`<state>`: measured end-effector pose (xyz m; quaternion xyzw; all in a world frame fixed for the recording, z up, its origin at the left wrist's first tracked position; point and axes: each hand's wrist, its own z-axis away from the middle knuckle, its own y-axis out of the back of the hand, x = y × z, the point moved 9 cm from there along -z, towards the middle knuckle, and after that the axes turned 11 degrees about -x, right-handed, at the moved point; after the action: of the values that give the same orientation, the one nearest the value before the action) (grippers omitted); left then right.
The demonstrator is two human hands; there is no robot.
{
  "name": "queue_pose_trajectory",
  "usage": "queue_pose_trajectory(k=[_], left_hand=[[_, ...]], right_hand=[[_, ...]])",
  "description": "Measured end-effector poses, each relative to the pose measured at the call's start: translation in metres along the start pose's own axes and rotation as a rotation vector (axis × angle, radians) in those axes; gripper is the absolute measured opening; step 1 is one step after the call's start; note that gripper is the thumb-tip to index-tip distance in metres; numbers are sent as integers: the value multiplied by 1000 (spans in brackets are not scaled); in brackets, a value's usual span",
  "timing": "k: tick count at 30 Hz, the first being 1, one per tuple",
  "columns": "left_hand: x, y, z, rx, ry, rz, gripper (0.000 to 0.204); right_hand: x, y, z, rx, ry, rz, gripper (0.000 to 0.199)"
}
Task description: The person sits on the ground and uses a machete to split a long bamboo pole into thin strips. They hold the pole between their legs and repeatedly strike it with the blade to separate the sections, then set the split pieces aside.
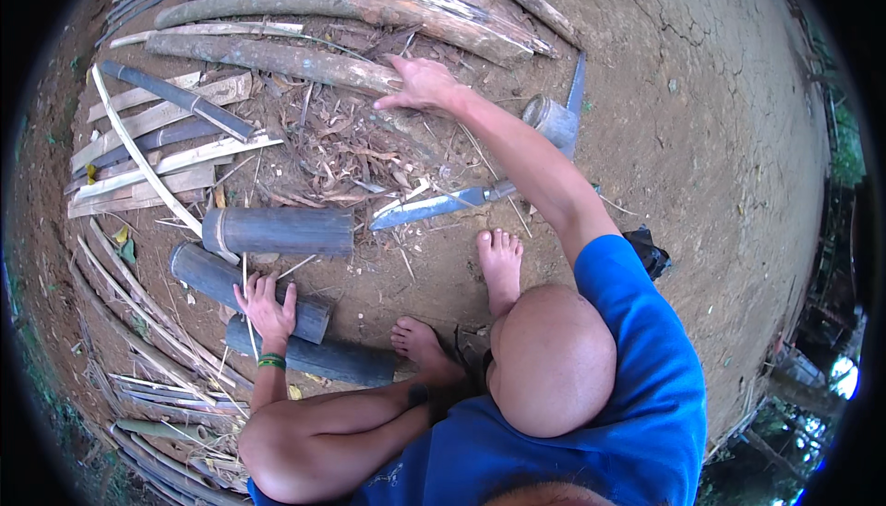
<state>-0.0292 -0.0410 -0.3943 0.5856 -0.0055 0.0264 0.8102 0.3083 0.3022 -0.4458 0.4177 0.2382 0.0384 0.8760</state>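
Note:
My left hand [268,310] rests with spread fingers on a dark bamboo section [208,275]. A thin pale strip [245,275] passes beside those fingers. Another bamboo section [286,231] lies just beyond, and a third [341,361] sits closer to my body. With its arm stretched far forward, my right hand [423,88] touches the near end of a slim log [268,55], its thumb and fingers apart. Between the hands, a large knife [429,209] lies on the ground, its handle partly behind my right forearm.
Right of my forearm are a short cut piece [551,120] and a saw blade [577,90]. Thicker logs [351,7] lie at the far side. Split bamboo slats [161,132] are piled at left, with long strips [152,317] nearer. Dry shavings [355,155] cover the middle ground.

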Motion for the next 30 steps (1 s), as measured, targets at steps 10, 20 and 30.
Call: queue_pose_trajectory(k=[10,20,30], left_hand=[[-4,7,-1,-11,38,42,41],[-9,6,7,32,45,75,39],[-8,2,0,8,40,82,42]], right_hand=[[-26,-18,0,104,43,-19,66],[-22,-20,46,162,-12,67,90],[52,-39,114,188,14,-48,58]])
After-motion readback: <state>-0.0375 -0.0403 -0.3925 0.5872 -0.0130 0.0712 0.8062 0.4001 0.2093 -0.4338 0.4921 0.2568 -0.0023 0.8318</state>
